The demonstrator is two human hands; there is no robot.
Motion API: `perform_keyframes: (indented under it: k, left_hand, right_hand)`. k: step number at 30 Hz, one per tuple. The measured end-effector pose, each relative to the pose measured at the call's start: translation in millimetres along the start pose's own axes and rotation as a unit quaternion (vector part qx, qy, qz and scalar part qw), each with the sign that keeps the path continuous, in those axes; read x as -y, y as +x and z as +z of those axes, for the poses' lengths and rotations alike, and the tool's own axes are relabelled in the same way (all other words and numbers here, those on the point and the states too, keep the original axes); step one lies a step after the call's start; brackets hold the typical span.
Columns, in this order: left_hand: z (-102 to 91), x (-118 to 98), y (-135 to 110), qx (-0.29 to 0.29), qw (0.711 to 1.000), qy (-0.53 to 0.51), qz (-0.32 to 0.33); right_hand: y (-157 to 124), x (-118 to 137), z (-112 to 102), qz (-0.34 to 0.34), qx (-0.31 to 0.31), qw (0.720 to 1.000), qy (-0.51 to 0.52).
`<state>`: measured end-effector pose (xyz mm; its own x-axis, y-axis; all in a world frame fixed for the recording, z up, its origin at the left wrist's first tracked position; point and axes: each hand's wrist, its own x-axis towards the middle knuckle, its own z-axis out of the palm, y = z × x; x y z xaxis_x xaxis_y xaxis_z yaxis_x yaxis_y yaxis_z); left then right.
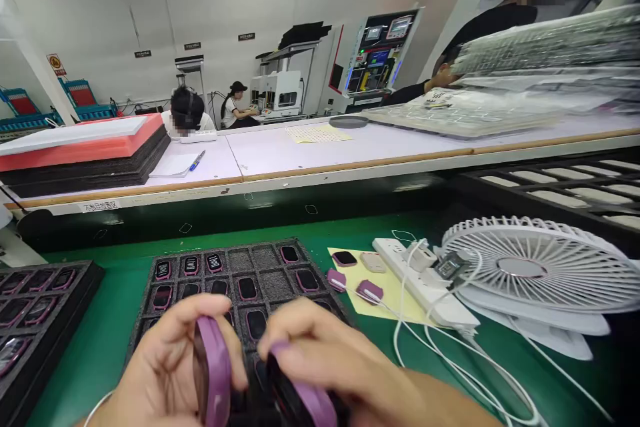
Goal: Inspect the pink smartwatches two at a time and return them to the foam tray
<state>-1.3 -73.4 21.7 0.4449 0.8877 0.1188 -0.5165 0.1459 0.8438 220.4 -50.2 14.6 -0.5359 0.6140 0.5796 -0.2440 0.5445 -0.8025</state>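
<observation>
My left hand is closed round a purple smartwatch, its edge turned up and its dark face toward the palm. In my right hand, slightly blurred, is a second purple-edged smartwatch, tilted, with the thumb and fingers pressed on it. Both hands are held above a dark foam tray divided into square pockets. Strapless watches sit in many of these pockets, and three at the far left have lit screens. Part of the tray is hidden behind my hands.
On the left stands another foam tray of watches. A yellow sheet to the right bears several small watches and chargers beside a white power strip, loose cables and a white fan. Behind runs a raised shelf; people work beyond it.
</observation>
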Motion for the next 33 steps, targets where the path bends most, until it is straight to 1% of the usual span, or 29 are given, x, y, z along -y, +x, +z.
perform_keyframes:
  k: [1,2,3,5,6,7,10,14,17,21,25,30,33]
  left_hand:
    - [-5.2,0,7,-0.01,1.0,0.017,0.017]
    - [-10.3,0,14,-0.033,0.998,0.041,0.034]
    - [-15.2,0,22,-0.071,0.994,0.07,0.051]
    - [-24.2,-2,38,-0.151,0.977,0.131,0.08]
    - [-28.4,-2,45,-0.179,0.967,0.157,0.09]
    - [-32.4,-3,52,-0.191,0.96,0.178,0.099]
    - [-42.5,-1,65,-0.192,0.952,0.213,0.105]
    - [-48.4,3,70,-0.191,0.951,0.22,0.106]
    - [-48.2,6,70,-0.182,0.952,0.223,0.106]
    - [-47.1,9,70,-0.17,0.951,0.235,0.109]
    - [-47.1,10,72,-0.172,0.948,0.244,0.107]
    - [-47.7,12,75,-0.173,0.948,0.245,0.103]
    - [-48.3,12,75,-0.177,0.947,0.245,0.106]
  right_hand:
    - [5,-6,0,0.014,-0.003,1.0,0.026]
    - [12,-14,-1,0.034,-0.022,0.997,0.07]
    - [19,-22,-2,0.061,-0.05,0.989,0.123]
    - [33,-37,-7,0.112,-0.104,0.963,0.221]
    - [40,-43,-10,0.139,-0.125,0.947,0.259]
    - [45,-49,-13,0.163,-0.138,0.933,0.29]
    - [55,-59,-21,0.211,-0.155,0.902,0.344]
    - [58,-63,-24,0.228,-0.164,0.884,0.373]
    - [57,-64,-22,0.23,-0.157,0.882,0.38]
    - [56,-65,-20,0.23,-0.144,0.887,0.375]
    - [57,-65,-19,0.226,-0.141,0.888,0.374]
    - [57,-64,-19,0.212,-0.154,0.888,0.379]
    - [56,-63,-19,0.212,-0.148,0.889,0.378]
